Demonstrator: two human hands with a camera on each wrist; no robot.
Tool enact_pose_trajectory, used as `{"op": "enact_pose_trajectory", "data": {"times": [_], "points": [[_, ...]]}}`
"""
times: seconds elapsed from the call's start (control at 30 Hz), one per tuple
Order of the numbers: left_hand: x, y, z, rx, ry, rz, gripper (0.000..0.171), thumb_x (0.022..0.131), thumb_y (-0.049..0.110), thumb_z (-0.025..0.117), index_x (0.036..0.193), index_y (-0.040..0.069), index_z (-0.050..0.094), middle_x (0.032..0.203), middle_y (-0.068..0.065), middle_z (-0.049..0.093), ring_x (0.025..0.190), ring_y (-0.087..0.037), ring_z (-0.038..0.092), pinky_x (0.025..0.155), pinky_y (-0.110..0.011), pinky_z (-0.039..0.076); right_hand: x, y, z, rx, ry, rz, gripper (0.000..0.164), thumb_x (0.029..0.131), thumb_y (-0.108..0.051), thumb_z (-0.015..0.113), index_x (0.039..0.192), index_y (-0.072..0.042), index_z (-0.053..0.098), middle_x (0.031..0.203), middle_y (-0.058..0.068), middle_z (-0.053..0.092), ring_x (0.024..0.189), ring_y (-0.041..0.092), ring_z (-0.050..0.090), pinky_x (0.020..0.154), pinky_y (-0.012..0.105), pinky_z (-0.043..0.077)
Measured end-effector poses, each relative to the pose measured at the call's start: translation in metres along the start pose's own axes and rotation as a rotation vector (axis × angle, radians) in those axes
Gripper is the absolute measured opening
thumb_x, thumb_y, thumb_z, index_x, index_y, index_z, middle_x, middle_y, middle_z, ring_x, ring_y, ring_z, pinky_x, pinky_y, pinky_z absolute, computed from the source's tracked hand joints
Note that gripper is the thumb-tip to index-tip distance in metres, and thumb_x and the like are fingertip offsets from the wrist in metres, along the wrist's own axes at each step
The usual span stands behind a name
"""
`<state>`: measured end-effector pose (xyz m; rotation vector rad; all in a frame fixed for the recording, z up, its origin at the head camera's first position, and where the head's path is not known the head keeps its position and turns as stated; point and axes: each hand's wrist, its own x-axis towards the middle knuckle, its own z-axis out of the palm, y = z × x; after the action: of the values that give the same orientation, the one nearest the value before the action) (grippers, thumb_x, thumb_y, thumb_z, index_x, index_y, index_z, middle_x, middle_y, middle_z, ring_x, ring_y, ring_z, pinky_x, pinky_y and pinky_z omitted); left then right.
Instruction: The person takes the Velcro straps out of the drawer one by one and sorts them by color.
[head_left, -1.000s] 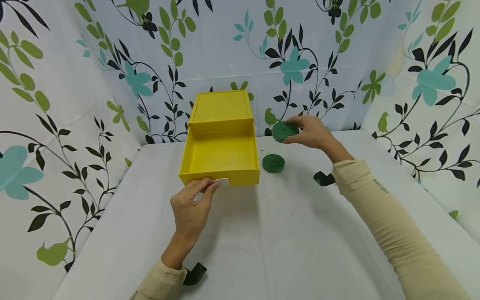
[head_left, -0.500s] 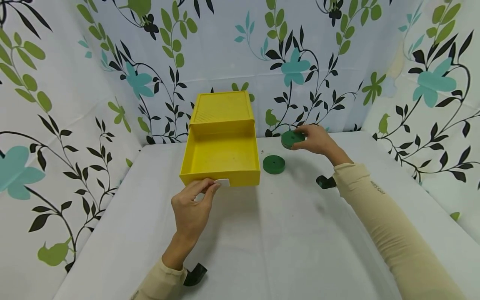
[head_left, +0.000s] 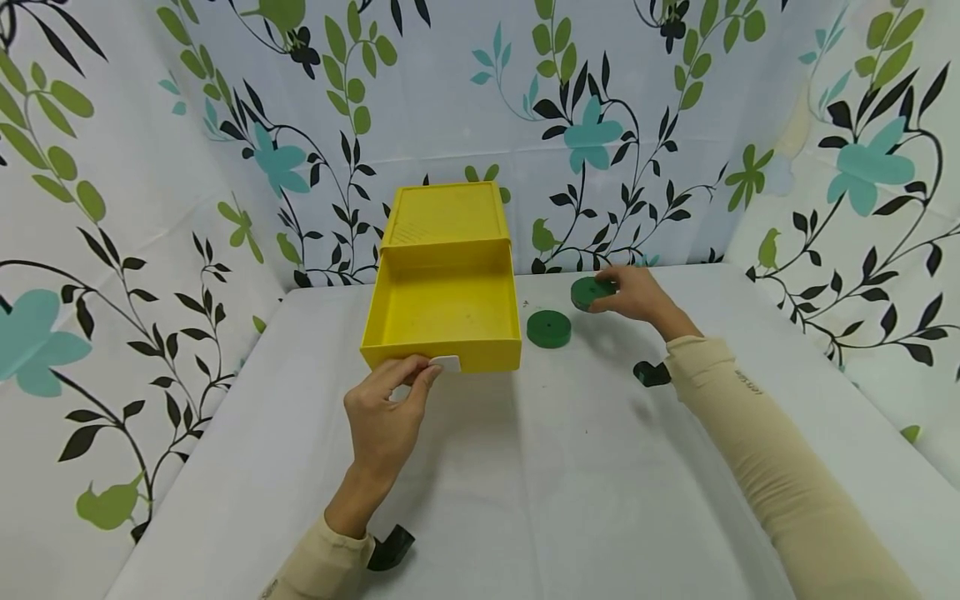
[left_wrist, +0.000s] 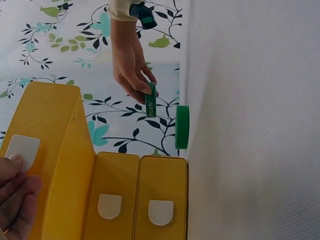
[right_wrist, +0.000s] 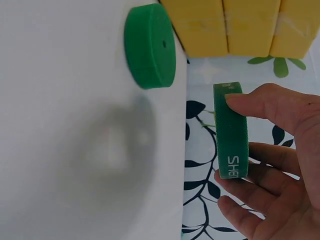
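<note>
The top yellow drawer (head_left: 489, 357) is pulled out, with nothing inside it. My left hand (head_left: 386, 417) pinches the drawer's white tab (left_wrist: 24, 151) between thumb and fingers. To the right of the drawer, my right hand (head_left: 637, 293) holds a roll of green tape (right_wrist: 231, 132) by its edge, thumb on one side and fingertips on the other. Part of a printed word shows on its band. The roll is raised above the table, apart from its surface. A second roll of green tape (head_left: 548, 329) lies flat on the table beside the drawer unit.
Two closed yellow drawers (left_wrist: 165, 185) with white tabs sit under the pulled-out one. The unit's yellow top (head_left: 448, 215) lies behind. White cloth covers the table (head_left: 570, 483). A leaf-patterned curtain (head_left: 442, 108) hangs at the back and sides. Black wrist cameras (head_left: 390, 548) show at both sleeves.
My right hand has moved the held roll to the right and lower, away from the drawer unit. The left hand keeps its pinch on the tab, and the drawer has not moved.
</note>
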<state>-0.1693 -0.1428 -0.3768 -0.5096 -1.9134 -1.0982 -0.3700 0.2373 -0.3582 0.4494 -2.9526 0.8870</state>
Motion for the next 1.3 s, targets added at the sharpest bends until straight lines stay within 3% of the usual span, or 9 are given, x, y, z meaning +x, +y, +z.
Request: {"op": "enact_pose_trajectory", "data": {"times": [0.53,0.83,1.3], "points": [[0.0,-0.005,0.004,-0.029,0.013,0.006,0.016,0.085,0.002,0.086,0.099,0.0,0.079,0.092,-0.004,0.075,0.077,-0.021,0.07,0.079,-0.018,0.055,-0.001,0.027,0.019,-0.055,-0.069,0.015,0.066,0.089,-0.025,0.08,0.138,0.012,0.057,0.138,0.032,0.057,0.126,0.047,0.052,0.108,0.059,0.041],[-0.001,-0.005,0.004,-0.02,0.015,0.003,0.016,0.085,0.003,0.086,0.098,0.001,0.079,0.091,-0.003,0.075,0.076,-0.02,0.07,0.078,-0.018,0.055,-0.006,0.031,0.026,-0.053,-0.112,0.053,0.066,0.09,-0.023,0.078,0.139,0.013,0.054,0.139,0.033,0.055,0.125,0.047,0.051,0.108,0.06,0.041],[0.006,-0.006,0.004,-0.024,0.043,0.053,0.015,0.084,0.002,0.087,0.097,0.002,0.079,0.09,-0.002,0.075,0.075,-0.017,0.069,0.076,-0.02,0.056,-0.006,0.034,0.036,-0.047,-0.147,0.09,0.067,0.092,-0.022,0.077,0.142,0.012,0.049,0.14,0.033,0.052,0.125,0.046,0.051,0.108,0.06,0.042]]}}
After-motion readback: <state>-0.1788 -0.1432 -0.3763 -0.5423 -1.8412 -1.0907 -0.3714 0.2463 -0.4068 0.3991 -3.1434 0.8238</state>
